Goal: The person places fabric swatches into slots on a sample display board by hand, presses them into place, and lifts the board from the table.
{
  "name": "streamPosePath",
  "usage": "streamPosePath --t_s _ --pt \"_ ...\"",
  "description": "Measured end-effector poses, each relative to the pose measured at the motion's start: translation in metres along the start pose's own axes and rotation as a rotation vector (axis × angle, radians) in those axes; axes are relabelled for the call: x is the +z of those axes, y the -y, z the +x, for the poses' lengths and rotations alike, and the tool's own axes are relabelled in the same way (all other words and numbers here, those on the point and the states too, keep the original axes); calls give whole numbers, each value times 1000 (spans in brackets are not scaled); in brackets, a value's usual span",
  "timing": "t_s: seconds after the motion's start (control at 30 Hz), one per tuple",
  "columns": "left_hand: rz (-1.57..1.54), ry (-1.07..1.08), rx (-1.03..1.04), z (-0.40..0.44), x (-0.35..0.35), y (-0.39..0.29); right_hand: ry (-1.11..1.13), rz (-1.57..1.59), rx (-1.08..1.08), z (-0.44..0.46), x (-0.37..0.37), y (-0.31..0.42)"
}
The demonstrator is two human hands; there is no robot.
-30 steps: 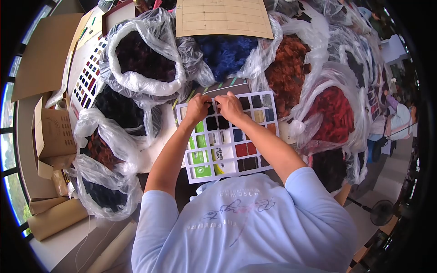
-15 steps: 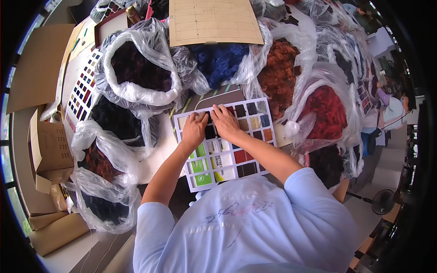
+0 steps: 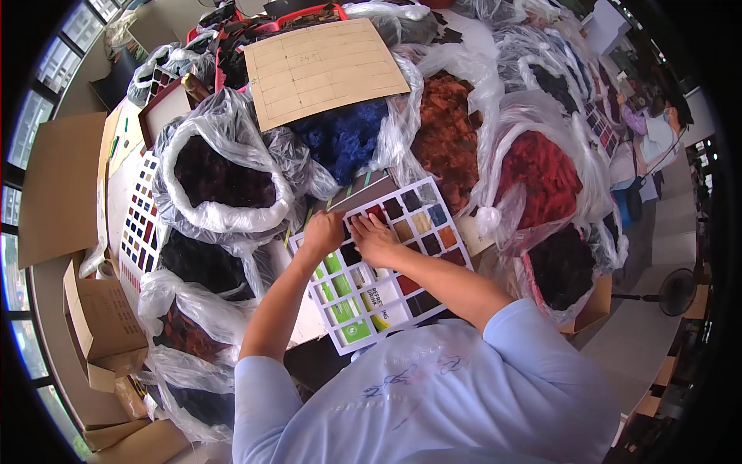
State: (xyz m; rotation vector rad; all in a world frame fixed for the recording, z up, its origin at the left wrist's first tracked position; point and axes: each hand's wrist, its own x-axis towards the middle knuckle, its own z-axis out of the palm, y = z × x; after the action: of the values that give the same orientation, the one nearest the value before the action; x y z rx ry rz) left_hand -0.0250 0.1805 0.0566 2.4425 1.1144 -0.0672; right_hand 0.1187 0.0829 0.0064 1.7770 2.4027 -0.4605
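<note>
In front of my body a white grid frame (image 3: 423, 185) lies tilted, with small dark, red, tan, blue and orange fuzzy swatches in many of its compartments. Printed green and white card (image 3: 355, 332) shows through the compartments on its lower left. My left hand (image 3: 325, 230) is curled closed over the upper left part of the grid; its fingertips and anything in them are hidden. Beside it my right hand (image 3: 374, 240) rests with its fingers laid flat across the upper middle compartments. A dark swatch (image 3: 351, 254) sits just below, between the two hands.
Clear plastic bags of blue fluff (image 3: 344, 143), rust fluff (image 3: 448, 131), red fluff (image 3: 541, 178) and dark fluff (image 3: 224, 174) crowd around. Cardboard (image 3: 325, 69) covers part of the blue one. A swatch chart (image 3: 139, 213) and a cardboard box (image 3: 108, 317) are left; another person (image 3: 657, 139) is far right.
The view has turned and shifted, so the surroundings appear displaced. My left hand has curled more tightly and moved slightly away from my right hand, which stays on the grid.
</note>
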Motion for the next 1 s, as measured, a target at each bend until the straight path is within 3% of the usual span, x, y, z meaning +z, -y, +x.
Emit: streamPosePath --t_s 0.07,0.13,0.2,0.33,0.4,0.47,0.53,0.6,0.7,0.8,0.83,0.97,1.0 --pt "-38 -355 56 42 -4 13 -40 -21 22 8 9 3" --pt "-87 -530 11 80 -9 15 -75 -5 34 10 12 3" --pt "50 -487 3 112 -8 21 58 -31 31 17 -1 0" --pt "335 -56 -173 157 0 51 -60 124 -58 13 -11 -19" --pt "308 -1 -244 169 -3 54 -194 163 -77 18 -2 -26" --pt "329 14 -214 174 -5 55 -188 409 -148 13 -6 -42" --pt "406 84 -230 175 -13 45 -519 670 -88 3 -5 -75" --pt "376 33 -213 167 -26 23 -843 863 124 -28 -30 -132" --pt "307 -125 -179 152 -30 16 -950 689 427 -57 -55 -236" --pt "256 -270 -180 138 -32 14 -757 521 671 -65 -52 -321" --pt "238 -320 -200 135 -32 11 -594 523 727 -67 -57 -338" --pt "208 -432 -293 124 -27 11 -173 546 802 -70 -59 -352" --pt "202 -445 -332 122 -24 15 -215 585 800 -72 -55 -349"
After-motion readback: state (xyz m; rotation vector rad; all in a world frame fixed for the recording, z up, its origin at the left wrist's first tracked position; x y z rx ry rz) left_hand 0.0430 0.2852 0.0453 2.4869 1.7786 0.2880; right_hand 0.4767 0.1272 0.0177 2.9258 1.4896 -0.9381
